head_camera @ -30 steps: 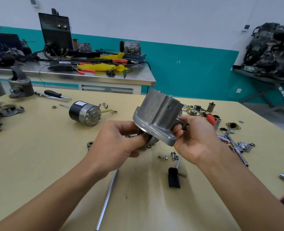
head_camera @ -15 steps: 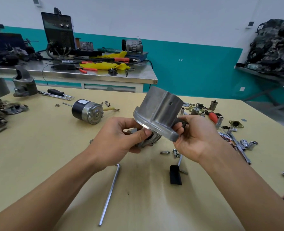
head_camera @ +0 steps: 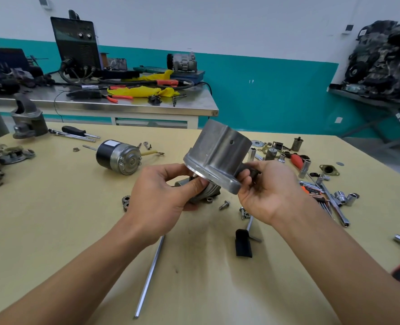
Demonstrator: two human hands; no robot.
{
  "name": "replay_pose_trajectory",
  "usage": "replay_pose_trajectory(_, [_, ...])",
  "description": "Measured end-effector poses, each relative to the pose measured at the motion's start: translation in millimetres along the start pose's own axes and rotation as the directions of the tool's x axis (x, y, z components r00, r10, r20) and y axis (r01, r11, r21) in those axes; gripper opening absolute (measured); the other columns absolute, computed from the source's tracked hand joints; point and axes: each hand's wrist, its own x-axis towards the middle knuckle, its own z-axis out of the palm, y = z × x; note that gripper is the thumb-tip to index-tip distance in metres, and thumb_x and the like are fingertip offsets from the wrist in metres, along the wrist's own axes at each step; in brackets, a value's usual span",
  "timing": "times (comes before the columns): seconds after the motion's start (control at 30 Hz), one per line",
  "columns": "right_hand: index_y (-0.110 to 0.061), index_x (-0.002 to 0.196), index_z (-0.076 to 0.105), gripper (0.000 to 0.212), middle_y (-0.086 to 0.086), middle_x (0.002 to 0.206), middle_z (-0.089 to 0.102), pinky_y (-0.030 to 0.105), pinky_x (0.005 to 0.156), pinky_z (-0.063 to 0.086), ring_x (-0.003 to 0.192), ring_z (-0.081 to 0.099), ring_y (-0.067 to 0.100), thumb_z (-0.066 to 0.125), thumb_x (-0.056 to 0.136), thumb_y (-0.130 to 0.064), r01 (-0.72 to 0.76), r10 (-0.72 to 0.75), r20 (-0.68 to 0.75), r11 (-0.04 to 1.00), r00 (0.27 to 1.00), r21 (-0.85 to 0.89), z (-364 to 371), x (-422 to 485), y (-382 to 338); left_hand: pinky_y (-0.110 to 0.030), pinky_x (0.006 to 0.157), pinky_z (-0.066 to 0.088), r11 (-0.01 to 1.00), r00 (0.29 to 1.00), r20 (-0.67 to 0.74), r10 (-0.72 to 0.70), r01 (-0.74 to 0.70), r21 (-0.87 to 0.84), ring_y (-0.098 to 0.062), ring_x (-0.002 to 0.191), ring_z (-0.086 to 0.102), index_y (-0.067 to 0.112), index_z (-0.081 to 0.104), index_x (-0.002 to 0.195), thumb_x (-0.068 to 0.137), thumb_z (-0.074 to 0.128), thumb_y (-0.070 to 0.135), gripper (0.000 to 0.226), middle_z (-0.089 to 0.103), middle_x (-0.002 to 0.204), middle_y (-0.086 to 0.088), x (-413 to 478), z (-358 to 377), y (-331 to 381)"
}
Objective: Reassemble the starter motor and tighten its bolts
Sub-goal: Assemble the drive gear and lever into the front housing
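I am holding the silver starter housing (head_camera: 217, 156) up over the middle of the yellow table (head_camera: 53, 219), tilted so its flange is facing near and down. My left hand (head_camera: 161, 195) is curling round a darker ribbed casting (head_camera: 207, 193) tucked under the flange, with the thumb pressing against the flange's left edge. My right hand (head_camera: 267, 191) is pinching the flange's right corner with its fingers curled. The black-and-silver motor body (head_camera: 118, 157) is lying on its side to the far left, well apart. A loose bolt (head_camera: 224, 205) is lying just near of the casting, and a long steel rod (head_camera: 149, 275) is lying beside my left forearm.
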Motion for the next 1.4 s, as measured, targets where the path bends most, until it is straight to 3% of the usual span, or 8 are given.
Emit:
replay_pose_trajectory(0.27, [-0.003, 0.086, 0.05, 0.012, 0.015, 0.051, 0.059, 0.014, 0.031, 0.04, 0.03, 0.049, 0.012, 0.051, 0.097, -0.01, 0.003, -0.001, -0.043, 0.999, 0.999, 0.041, -1, 0, -1, -0.029, 0.064, 0.062, 0.994, 0.993, 0.064, -0.101, 0.103, -0.033, -0.01, 0.069, 0.071, 0.016, 0.083, 0.093, 0.067, 0.078, 0.03, 0.03, 0.079, 0.084, -0.005, 0, -4, 8])
replay_pose_trajectory(0.4, [-0.012, 0.09, 0.048, 0.012, 0.009, 0.062, 0.062, 0.017, 0.031, 0.034, 0.035, 0.043, 0.009, 0.049, 0.097, -0.022, 0.115, -0.115, -0.009, 0.993, 0.993, -0.038, -1, 5, 8, -0.027, 0.062, 0.059, 0.964, 0.965, 0.152, -0.212, 0.232, -0.13, -0.025, 0.077, 0.075, 0.011, 0.082, 0.092, 0.065, 0.076, 0.031, 0.034, 0.078, 0.089, -0.014, -4, -2, 13])
replay_pose_trajectory(0.47, [-0.013, 0.1, 0.057, 0.027, 0.008, 0.076, 0.063, 0.021, 0.047, 0.041, 0.054, 0.051, 0.013, 0.05, 0.094, -0.038, 0.214, -0.216, -0.002, 0.969, 0.976, -0.125, -1, 9, 15, -0.024, 0.06, 0.058, 0.936, 0.949, 0.196, -0.248, 0.287, -0.205, -0.031, 0.083, 0.077, 0.006, 0.08, 0.095, 0.065, 0.077, 0.032, 0.04, 0.078, 0.094, -0.018, -8, 4, 15])
replay_pose_trajectory(0.57, [-0.014, 0.109, 0.062, 0.04, 0.012, 0.101, 0.065, 0.042, 0.096, 0.05, 0.094, 0.063, 0.027, 0.053, 0.087, -0.046, 0.278, -0.278, 0.004, 0.959, 0.96, -0.051, 2, 9, 18, -0.023, 0.057, 0.058, 0.887, 0.927, 0.241, -0.286, 0.352, -0.3, -0.03, 0.081, 0.077, 0.002, 0.079, 0.095, 0.068, 0.075, 0.027, 0.037, 0.077, 0.094, -0.019, -14, 14, 19])
replay_pose_trajectory(0.6, [-0.013, 0.102, 0.063, 0.037, 0.013, 0.096, 0.065, 0.047, 0.097, 0.05, 0.092, 0.066, 0.03, 0.053, 0.085, -0.044, 0.266, -0.266, 0.042, 0.964, 0.963, 0.012, 3, 6, 18, -0.024, 0.057, 0.059, 0.88, 0.923, 0.25, -0.291, 0.361, -0.309, -0.03, 0.08, 0.077, 0.002, 0.079, 0.094, 0.068, 0.075, 0.026, 0.036, 0.077, 0.094, -0.019, -15, 16, 19])
replay_pose_trajectory(0.77, [-0.014, 0.064, 0.053, 0.029, 0.006, 0.056, 0.061, 0.044, 0.05, 0.057, 0.047, 0.065, 0.027, 0.05, 0.085, -0.035, 0.219, -0.243, 0.091, 0.952, 0.966, 0.212, 3, -5, 16, -0.027, 0.065, 0.061, 0.887, 0.92, 0.287, -0.266, 0.351, -0.3, -0.031, 0.091, 0.076, 0.008, 0.081, 0.098, 0.063, 0.078, 0.027, 0.04, 0.078, 0.099, -0.017, -18, 23, 20])
replay_pose_trajectory(1.23, [-0.016, 0.07, 0.046, 0.019, 0.003, 0.058, 0.055, 0.041, 0.064, 0.056, 0.059, 0.062, 0.027, 0.049, 0.085, -0.026, 0.34, -0.355, -0.003, 0.893, 0.935, 0.294, 8, -4, 5, -0.022, 0.058, 0.056, 0.975, 0.997, 0.06, -0.046, 0.058, -0.214, -0.024, 0.077, 0.077, 0.021, 0.083, 0.088, 0.063, 0.08, 0.028, 0.026, 0.079, 0.086, -0.006, -24, 34, 17])
replay_pose_trajectory(1.4, [-0.018, 0.049, 0.052, 0.037, -0.001, 0.056, 0.056, 0.034, 0.061, 0.056, 0.051, 0.062, 0.022, 0.048, 0.085, -0.022, 0.403, -0.426, 0.012, 0.864, 0.904, 0.3, 3, -2, 4, -0.031, 0.061, 0.06, 0.943, 0.991, -0.018, -0.13, 0.118, -0.313, -0.032, 0.08, 0.077, 0.019, 0.076, 0.073, 0.076, 0.083, 0.019, 0.007, 0.078, 0.09, -0.011, -16, 24, 13])
